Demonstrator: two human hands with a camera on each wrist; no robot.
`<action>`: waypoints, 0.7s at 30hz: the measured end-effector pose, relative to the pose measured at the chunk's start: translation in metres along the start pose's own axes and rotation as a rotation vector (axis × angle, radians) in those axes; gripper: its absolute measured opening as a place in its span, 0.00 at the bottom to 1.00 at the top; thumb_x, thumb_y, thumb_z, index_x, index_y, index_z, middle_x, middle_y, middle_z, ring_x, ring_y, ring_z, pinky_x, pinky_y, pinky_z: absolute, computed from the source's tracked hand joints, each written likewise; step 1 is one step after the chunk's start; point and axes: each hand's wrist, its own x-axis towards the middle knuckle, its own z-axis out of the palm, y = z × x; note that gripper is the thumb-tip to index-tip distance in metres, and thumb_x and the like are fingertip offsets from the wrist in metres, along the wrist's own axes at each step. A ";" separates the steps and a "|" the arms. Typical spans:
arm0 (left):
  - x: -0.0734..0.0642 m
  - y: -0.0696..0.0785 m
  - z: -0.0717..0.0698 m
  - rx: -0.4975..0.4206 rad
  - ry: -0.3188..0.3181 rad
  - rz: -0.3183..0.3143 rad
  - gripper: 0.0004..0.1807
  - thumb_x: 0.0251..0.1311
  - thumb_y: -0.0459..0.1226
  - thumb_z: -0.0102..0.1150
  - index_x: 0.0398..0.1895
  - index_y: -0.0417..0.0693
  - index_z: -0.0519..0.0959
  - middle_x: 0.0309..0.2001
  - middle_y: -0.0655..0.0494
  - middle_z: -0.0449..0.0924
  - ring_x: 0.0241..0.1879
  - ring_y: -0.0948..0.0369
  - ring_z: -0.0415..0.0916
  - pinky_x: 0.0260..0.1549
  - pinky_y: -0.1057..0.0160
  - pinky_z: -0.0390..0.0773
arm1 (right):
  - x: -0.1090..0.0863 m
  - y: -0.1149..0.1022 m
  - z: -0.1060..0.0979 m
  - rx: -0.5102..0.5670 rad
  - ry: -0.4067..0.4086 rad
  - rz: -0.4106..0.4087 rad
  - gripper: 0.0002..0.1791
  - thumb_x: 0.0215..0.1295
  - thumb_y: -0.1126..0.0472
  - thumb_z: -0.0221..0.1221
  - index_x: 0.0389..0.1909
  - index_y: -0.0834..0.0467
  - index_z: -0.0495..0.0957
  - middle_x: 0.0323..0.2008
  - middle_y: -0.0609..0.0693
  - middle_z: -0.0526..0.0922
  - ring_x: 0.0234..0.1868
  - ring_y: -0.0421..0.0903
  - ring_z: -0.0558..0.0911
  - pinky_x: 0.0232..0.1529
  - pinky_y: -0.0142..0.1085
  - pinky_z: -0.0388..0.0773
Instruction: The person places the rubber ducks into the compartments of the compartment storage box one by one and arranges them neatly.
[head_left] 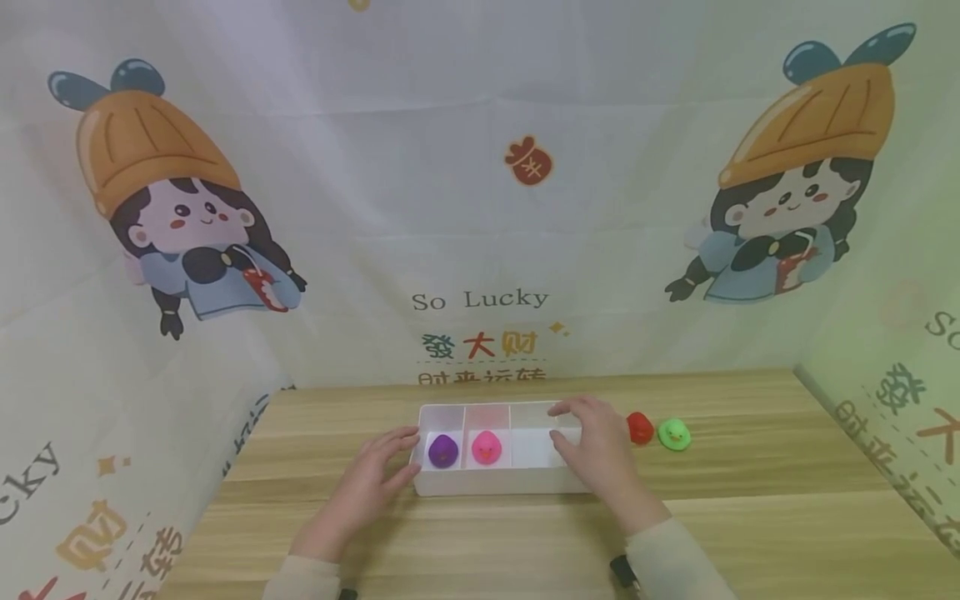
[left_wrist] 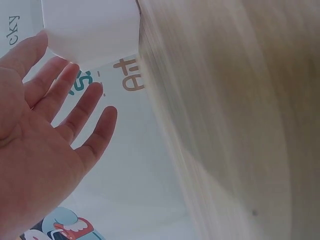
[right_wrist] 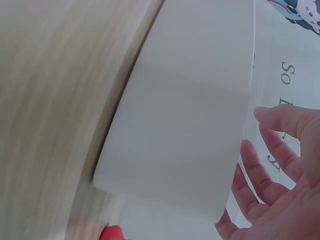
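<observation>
A white divided box (head_left: 498, 482) stands on the table. Its leftmost compartment holds a purple toy duck (head_left: 442, 451), and the one beside it a pink toy duck (head_left: 487, 447). My left hand (head_left: 375, 469) is at the box's left end, fingers spread, with fingertips against or very near the wall; the left wrist view shows this hand (left_wrist: 50, 115) with an empty palm. Over the right end of the box is my right hand (head_left: 600, 446), fingers loosely bent and nothing visible between them. It hides part of that end. In the right wrist view, the hand (right_wrist: 280, 180) is beside the rim.
A red toy duck (head_left: 640, 428) and a green toy duck (head_left: 674, 434) lie on the wooden table (head_left: 750, 500), just right of the box and my right hand. Behind the table hangs a printed cloth (head_left: 360, 250), which also runs along both sides.
</observation>
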 end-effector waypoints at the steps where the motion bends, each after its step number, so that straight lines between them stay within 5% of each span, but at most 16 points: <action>1: 0.000 0.000 0.000 0.001 -0.001 -0.004 0.25 0.69 0.37 0.64 0.67 0.40 0.76 0.74 0.47 0.70 0.74 0.41 0.64 0.74 0.34 0.62 | -0.001 0.001 -0.001 -0.008 0.001 -0.001 0.14 0.61 0.60 0.72 0.47 0.51 0.85 0.56 0.53 0.86 0.62 0.58 0.79 0.64 0.61 0.74; 21: 0.001 -0.003 0.000 -0.004 -0.016 -0.022 0.26 0.69 0.38 0.64 0.68 0.41 0.75 0.75 0.47 0.69 0.75 0.41 0.63 0.75 0.34 0.60 | -0.011 0.029 -0.021 -0.032 0.060 -0.044 0.12 0.59 0.62 0.72 0.45 0.57 0.85 0.51 0.59 0.87 0.57 0.63 0.82 0.61 0.61 0.76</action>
